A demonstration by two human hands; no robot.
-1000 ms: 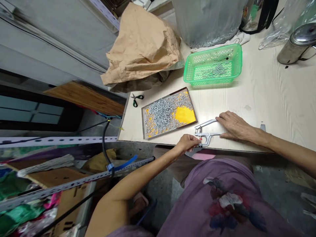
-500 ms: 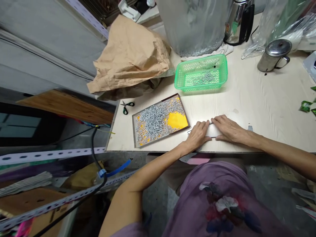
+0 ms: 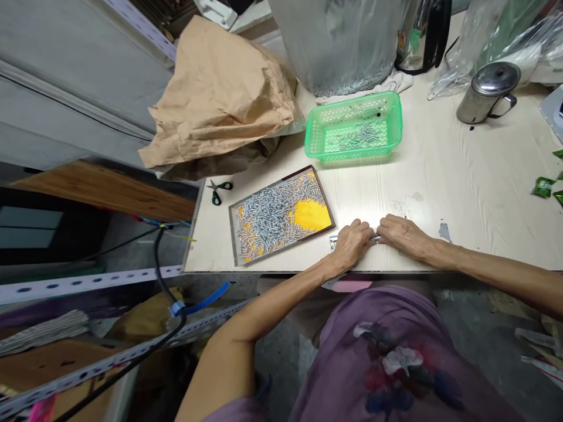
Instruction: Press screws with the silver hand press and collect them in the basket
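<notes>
- left hand (image 3: 353,243) curls over the metal pliers (image 3: 333,242) at the table (image 3: 431,158) edge; keeping them flat should help.
- right hand (image 3: 404,235) clenches round their handle ends; an even squeeze seems best.
- scissors (image 3: 216,197) lie far left.
- tray (image 3: 313,215), just beside the pliers, could crowd the left hand.
- green basket (image 3: 352,157) sits behind.

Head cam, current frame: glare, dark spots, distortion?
All head view: soft sheen on the table beyond the left hand and right hand; sharper highlights on the mug lid; dim floor below the table edge; left arm looks oversized near the bottom, likely wide-angle stretch; small metal pieces too fine to count.
</notes>
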